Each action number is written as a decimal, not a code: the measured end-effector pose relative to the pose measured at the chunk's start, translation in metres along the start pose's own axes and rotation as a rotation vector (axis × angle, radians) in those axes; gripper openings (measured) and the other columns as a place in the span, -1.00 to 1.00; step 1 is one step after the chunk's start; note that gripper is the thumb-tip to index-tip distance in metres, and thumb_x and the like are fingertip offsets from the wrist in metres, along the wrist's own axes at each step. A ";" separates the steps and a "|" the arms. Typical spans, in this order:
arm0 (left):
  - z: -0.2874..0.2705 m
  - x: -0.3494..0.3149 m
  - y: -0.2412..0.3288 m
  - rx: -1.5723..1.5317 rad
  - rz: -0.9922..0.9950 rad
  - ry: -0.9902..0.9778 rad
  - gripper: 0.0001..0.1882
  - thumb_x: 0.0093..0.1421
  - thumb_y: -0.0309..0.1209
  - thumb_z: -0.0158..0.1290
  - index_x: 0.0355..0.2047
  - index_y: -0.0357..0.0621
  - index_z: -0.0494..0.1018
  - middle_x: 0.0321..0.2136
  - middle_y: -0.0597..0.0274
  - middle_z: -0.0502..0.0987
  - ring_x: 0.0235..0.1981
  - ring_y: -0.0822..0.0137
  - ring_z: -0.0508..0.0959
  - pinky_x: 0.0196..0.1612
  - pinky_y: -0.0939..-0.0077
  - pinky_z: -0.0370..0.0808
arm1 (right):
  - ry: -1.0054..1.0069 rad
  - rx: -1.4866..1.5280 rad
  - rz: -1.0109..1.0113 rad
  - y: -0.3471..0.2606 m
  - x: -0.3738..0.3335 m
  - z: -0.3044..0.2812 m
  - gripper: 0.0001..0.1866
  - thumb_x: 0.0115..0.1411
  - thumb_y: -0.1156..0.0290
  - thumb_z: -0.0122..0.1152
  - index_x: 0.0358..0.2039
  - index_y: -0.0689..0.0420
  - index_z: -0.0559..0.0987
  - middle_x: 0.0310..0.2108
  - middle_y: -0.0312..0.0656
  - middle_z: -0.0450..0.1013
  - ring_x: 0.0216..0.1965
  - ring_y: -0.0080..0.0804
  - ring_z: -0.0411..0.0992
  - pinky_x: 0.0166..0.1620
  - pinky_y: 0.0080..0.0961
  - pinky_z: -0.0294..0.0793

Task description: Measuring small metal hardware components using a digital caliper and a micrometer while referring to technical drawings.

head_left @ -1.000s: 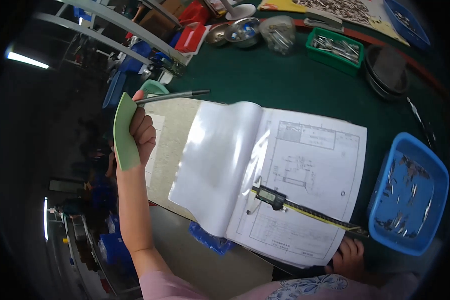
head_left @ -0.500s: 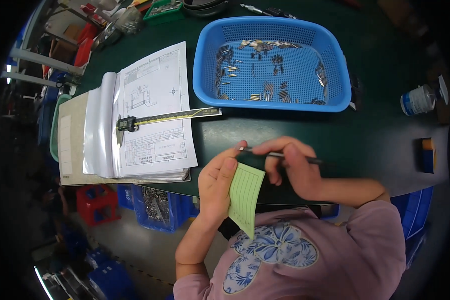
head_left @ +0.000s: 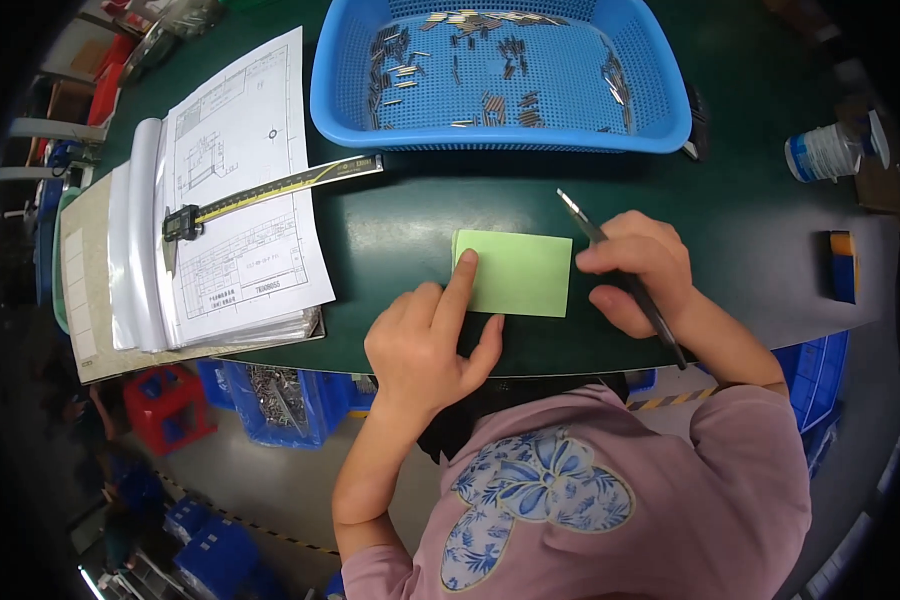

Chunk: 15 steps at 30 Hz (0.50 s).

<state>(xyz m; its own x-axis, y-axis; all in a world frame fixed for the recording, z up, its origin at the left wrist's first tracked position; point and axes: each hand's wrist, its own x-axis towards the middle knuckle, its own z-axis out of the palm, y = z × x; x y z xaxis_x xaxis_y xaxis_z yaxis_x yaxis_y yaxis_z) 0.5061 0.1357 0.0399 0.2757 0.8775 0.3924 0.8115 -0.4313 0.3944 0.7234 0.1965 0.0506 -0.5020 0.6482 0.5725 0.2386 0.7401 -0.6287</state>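
Observation:
A light green slip of paper (head_left: 522, 275) lies flat on the dark green table, its upper face plain. My left hand (head_left: 418, 345) presses the slip's left part down with the outstretched index finger; its thumb is spread away near the lower edge and the other fingers are curled. Just right of the slip, my right hand (head_left: 650, 268) grips a slim black pen (head_left: 653, 310) with a pale, metallic-looking tip. The pen slants up and left, its tip above the slip's upper right corner and apart from the paper.
A blue mesh basket (head_left: 500, 140) with several small metal pins stands at the far side. To the left, a digital caliper (head_left: 270, 197) rests across a binder of drawing sheets (head_left: 255, 265). A white tub (head_left: 820, 153) and a dark blue-and-orange block (head_left: 843, 267) sit at right.
The slip, held up in my left hand with its lined side showing, is now flat on the table, plain side up. My right hand has moved right with the pen, its tip now upward.

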 end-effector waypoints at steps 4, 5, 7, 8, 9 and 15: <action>0.017 -0.009 0.007 -0.009 0.003 -0.012 -0.58 -0.15 -0.28 0.14 -0.27 -0.23 0.44 -0.70 0.30 0.27 -0.72 0.35 0.34 -0.70 0.54 0.25 | -0.186 0.259 0.307 -0.020 0.017 0.023 -0.81 0.00 0.46 0.07 -0.34 0.24 0.45 -0.54 -0.18 0.39 -0.58 -0.49 0.35 -0.51 -0.65 0.30; 0.022 -0.012 0.015 0.000 -0.029 0.023 -0.59 -0.13 -0.26 0.13 -0.28 -0.23 0.45 -0.71 0.31 0.27 -0.73 0.36 0.34 -0.71 0.54 0.24 | -0.188 0.355 0.413 -0.019 0.020 0.032 -0.82 0.03 0.46 0.03 -0.33 0.26 0.43 -0.56 -0.24 0.39 -0.56 -0.59 0.33 -0.51 -0.70 0.28; 0.027 -0.015 0.023 0.022 -0.078 0.090 -0.61 -0.10 -0.19 0.13 -0.32 -0.22 0.46 -0.71 0.35 0.26 -0.74 0.41 0.33 -0.74 0.56 0.21 | -0.247 0.456 0.615 -0.017 0.030 0.043 -0.87 0.05 0.54 0.01 -0.34 0.26 0.41 -0.57 -0.34 0.37 -0.54 -0.76 0.28 -0.51 -0.79 0.23; 0.029 -0.014 0.023 0.017 -0.075 0.098 -0.61 -0.10 -0.19 0.13 -0.32 -0.22 0.46 -0.71 0.35 0.26 -0.74 0.41 0.33 -0.74 0.56 0.21 | -0.247 0.446 0.614 -0.014 0.032 0.047 -0.87 0.05 0.54 0.01 -0.34 0.26 0.41 -0.57 -0.34 0.37 -0.54 -0.76 0.28 -0.51 -0.79 0.23; 0.030 -0.014 0.024 0.012 -0.098 0.111 -0.61 -0.10 -0.18 0.13 -0.33 -0.21 0.46 -0.71 0.36 0.26 -0.74 0.41 0.32 -0.74 0.57 0.21 | -0.243 0.475 0.649 -0.008 0.032 0.052 -0.90 0.03 0.56 0.01 -0.39 0.25 0.41 -0.58 -0.34 0.36 -0.57 -0.77 0.26 -0.53 -0.79 0.21; 0.025 -0.015 0.017 0.006 -0.125 0.155 -0.65 -0.10 -0.19 0.13 -0.38 -0.19 0.46 -0.71 0.35 0.25 -0.74 0.40 0.31 -0.74 0.56 0.20 | -0.234 0.371 0.549 0.003 0.033 0.056 -0.84 -0.26 0.58 0.09 -0.71 0.19 0.26 -0.77 -0.34 0.19 -0.72 -0.69 0.13 -0.67 -0.66 0.07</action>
<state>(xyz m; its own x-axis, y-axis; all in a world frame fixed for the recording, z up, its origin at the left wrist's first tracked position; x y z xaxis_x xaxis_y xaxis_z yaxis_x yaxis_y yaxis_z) 0.5291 0.1206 0.0201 0.0900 0.8811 0.4643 0.8377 -0.3192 0.4432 0.6611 0.2104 0.0381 -0.5654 0.8246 0.0186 0.2307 0.1798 -0.9563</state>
